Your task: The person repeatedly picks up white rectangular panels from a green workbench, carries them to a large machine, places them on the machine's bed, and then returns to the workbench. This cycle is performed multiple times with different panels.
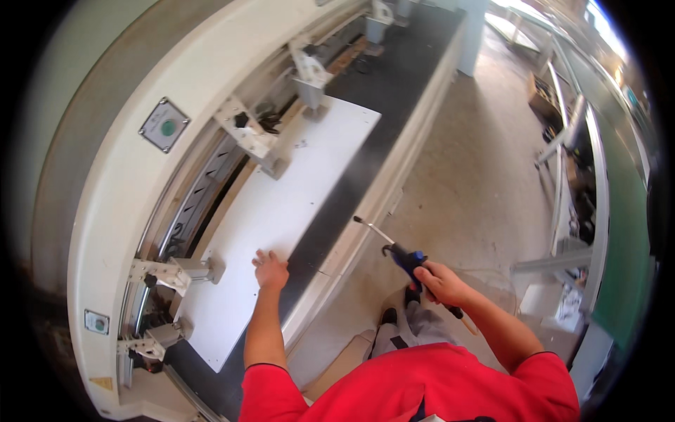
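Note:
A long white panel (281,204) lies flat on the dark bed of a machine, with a few small dark specks and holes on its face. My left hand (271,270) rests on the panel near its right edge, palm down and fingers spread. My right hand (441,283) is wrapped round the grip of a black and blue air blow gun (406,263). The gun's thin metal nozzle points up and to the left, toward the machine's front edge, apart from the panel. A pale hose trails from below the grip.
Metal clamps (264,144) line the panel's left side under the cream machine housing (105,204), which carries a green button (168,127). The machine's front rail (365,243) runs between bed and concrete floor (471,162). At right stands a green-topped conveyor (622,232) on a metal frame.

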### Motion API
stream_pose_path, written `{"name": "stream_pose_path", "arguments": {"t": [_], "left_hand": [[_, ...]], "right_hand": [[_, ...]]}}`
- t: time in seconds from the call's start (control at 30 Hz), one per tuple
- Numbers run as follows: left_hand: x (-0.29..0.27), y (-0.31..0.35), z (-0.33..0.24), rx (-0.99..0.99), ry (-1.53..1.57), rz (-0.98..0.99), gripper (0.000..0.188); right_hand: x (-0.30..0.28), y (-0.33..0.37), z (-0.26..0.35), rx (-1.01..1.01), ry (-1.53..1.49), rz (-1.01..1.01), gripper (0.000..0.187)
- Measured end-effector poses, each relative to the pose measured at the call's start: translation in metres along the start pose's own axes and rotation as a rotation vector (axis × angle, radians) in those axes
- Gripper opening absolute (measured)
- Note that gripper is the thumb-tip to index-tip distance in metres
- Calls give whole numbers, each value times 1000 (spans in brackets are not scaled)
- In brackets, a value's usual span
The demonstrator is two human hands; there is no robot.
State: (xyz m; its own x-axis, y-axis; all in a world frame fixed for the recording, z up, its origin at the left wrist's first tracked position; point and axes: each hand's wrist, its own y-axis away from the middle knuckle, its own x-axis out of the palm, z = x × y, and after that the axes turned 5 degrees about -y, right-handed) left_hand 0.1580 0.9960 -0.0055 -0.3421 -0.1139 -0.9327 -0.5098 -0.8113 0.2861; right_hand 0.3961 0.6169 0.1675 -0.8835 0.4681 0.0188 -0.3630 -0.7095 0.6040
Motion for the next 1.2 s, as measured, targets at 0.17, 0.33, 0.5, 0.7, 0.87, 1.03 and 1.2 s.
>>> {"name": "stream_pose_path", "arguments": {"t": [0.17, 0.33, 0.5, 0.7, 0.87, 1.03, 1.2], "left_hand": [[5, 12, 2, -25, 91, -21, 62], [40, 49, -46, -35, 247, -218, 59], [119, 200, -180, 478, 514, -233, 66], [122, 415, -380, 1188, 514, 469, 57], [68, 558, -512, 1413, 581, 532, 53], [19, 681, -608, 1687, 467, 751, 51], [6, 791, -694, 1819, 279, 1072, 43]], "right_hand": [[-47, 69, -81, -17, -163, -410, 30], [-80, 156, -163, 33, -363, -500, 34], [-87, 256, -208, 129, -80, -68, 38], [-138, 355, -325, -77, -644, -646, 41], [-165, 457, -425, -218, -817, -828, 37], [-193, 544, -477, -295, -893, -950, 38], [-252, 621, -517, -370, -954, -1036, 44]]}}
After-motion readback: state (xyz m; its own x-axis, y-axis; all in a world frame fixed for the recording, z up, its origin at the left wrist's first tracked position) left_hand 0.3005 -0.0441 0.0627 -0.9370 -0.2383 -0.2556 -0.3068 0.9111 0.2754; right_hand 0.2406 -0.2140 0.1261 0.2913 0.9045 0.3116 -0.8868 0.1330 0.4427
